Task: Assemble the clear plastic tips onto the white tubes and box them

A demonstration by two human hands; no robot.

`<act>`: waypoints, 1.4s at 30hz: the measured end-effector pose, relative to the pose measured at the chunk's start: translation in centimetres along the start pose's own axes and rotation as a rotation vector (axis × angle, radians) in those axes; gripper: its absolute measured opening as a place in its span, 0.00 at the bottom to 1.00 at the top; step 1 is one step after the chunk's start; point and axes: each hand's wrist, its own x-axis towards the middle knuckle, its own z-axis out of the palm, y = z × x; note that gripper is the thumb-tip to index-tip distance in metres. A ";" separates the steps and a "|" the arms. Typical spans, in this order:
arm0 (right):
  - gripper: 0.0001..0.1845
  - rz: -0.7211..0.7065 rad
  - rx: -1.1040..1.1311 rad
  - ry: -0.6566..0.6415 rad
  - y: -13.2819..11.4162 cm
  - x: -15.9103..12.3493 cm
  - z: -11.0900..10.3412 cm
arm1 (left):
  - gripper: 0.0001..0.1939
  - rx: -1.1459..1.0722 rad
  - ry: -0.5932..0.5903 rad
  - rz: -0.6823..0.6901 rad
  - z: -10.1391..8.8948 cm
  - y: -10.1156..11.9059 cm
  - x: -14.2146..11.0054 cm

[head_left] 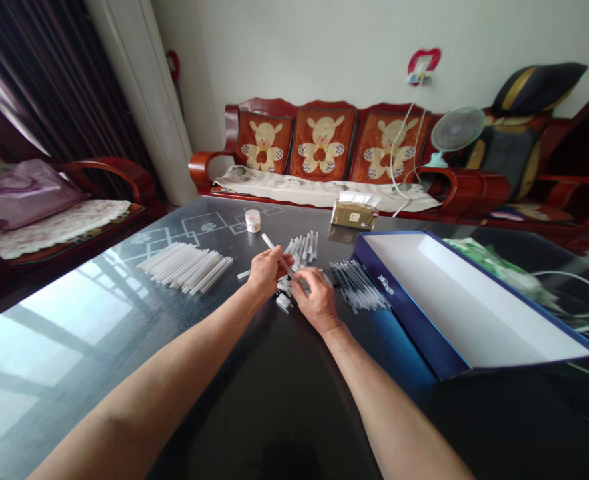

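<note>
Left hand (265, 273) just beside right hand (317, 301), backs upward

The left forearm (149, 360) and the right forearm (389, 407) are bare, smooth-skinned and rounded — thick toward the lower edge of the view, then tapering to narrow wrists. A faint crease crosses the skin of the left forearm near the bottom of the view, and small folds mark the right wrist. The left hand (265, 275) and the right hand (315, 303) are bare too — broad-backed, with slim fingers (306, 283) and softly ridged knuckles.
</note>
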 end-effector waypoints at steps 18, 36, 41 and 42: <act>0.16 0.278 -0.070 0.238 1.9 0.3 0.0 | 0.15 1.517 -0.063 1.217 -3.2 -2.1 -1.9; 0.15 0.481 0.321 0.127 1.5 1.1 -1.0 | 0.18 1.306 -0.308 1.077 -4.0 -1.2 -0.8; 0.15 0.521 0.397 0.098 1.6 1.6 -1.5 | 0.22 1.006 -0.617 0.557 -4.0 0.1 -0.4; 0.15 0.522 0.404 0.088 1.6 1.6 -1.6 | 0.24 0.927 -0.674 0.430 -4.1 0.3 -0.3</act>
